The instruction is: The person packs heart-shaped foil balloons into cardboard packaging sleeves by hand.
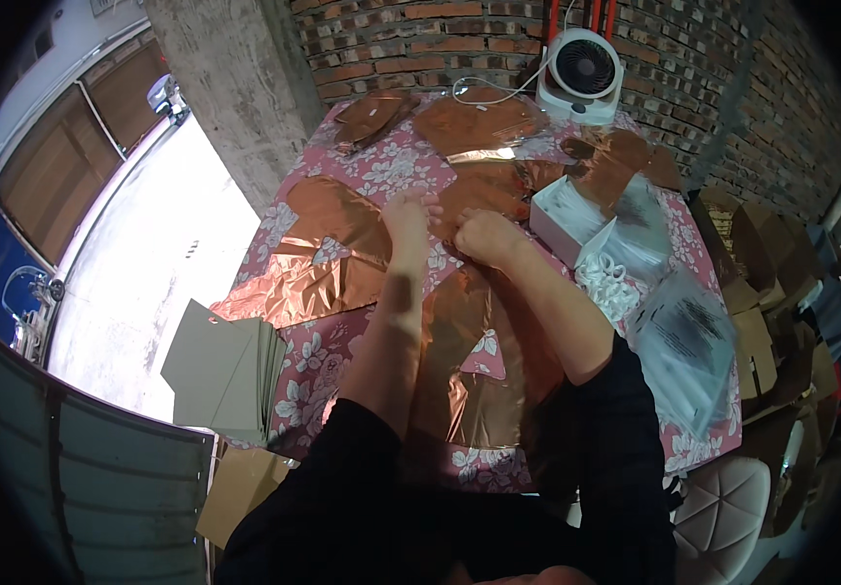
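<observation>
Flat, uninflated copper foil balloons lie over the table. My left hand (410,209) is above the cloth between two of them, its fingers loosely stretched toward the right and nothing visible in them. Close by on the right, my right hand (487,236) has its fingers curled at the near edge of the middle foil balloon (488,191), pinching it; the fingertips are partly hidden. Another foil balloon (445,331), with a triangular hole, is spread nearest me between my forearms. To the left lies a creased foil balloon (352,278), with a small hole through which the cloth shows.
More foil pieces (479,124) lie at the back of the flowered pink tablecloth (308,385). On the right are a white box (567,219), white ribbon coils (604,286) and clear plastic packets (684,346). Grey cards (220,375) stand at the left edge; a fan (584,73) stands behind.
</observation>
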`<state>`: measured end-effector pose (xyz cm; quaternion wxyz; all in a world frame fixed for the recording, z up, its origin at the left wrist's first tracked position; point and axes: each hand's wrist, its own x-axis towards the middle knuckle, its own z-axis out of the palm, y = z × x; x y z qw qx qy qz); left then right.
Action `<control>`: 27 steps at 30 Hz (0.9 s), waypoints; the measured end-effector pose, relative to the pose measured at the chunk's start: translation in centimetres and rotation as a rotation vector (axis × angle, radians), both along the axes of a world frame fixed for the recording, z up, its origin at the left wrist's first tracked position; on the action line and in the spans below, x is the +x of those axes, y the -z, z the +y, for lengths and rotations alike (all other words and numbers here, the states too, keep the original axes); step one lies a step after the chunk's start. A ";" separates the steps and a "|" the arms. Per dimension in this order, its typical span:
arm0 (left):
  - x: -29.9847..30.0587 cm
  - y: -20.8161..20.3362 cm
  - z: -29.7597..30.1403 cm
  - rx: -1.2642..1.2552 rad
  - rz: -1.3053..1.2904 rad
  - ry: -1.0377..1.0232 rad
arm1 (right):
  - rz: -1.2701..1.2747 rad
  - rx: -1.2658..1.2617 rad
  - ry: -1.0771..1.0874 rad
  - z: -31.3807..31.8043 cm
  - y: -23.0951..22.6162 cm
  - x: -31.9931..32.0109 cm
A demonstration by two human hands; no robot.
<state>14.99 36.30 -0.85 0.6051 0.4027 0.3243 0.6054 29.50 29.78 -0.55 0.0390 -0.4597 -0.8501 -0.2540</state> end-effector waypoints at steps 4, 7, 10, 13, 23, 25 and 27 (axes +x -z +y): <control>-0.4 1.2 -0.4 -0.058 0.037 -0.014 | 0.173 0.030 -0.067 0.3 0.5 0.6; -0.4 0.5 -0.6 -0.063 0.101 -0.059 | 0.440 -0.012 0.020 0.7 0.8 1.2; 0.1 0.7 -0.5 -0.060 0.265 -0.107 | 0.708 -0.038 0.106 1.9 2.2 2.1; 0.0 1.2 -0.7 -0.044 0.433 -0.123 | 1.122 -0.189 0.234 2.2 2.5 1.4; 0.4 1.0 -1.1 -0.048 0.467 0.065 | 1.390 -0.355 0.193 3.1 2.9 2.4; 0.6 1.3 -1.0 -0.047 0.499 0.073 | 1.448 -0.459 0.184 3.6 3.1 2.7; 0.4 1.6 -0.8 -0.045 0.532 0.074 | 1.559 -0.453 0.204 4.1 3.3 2.2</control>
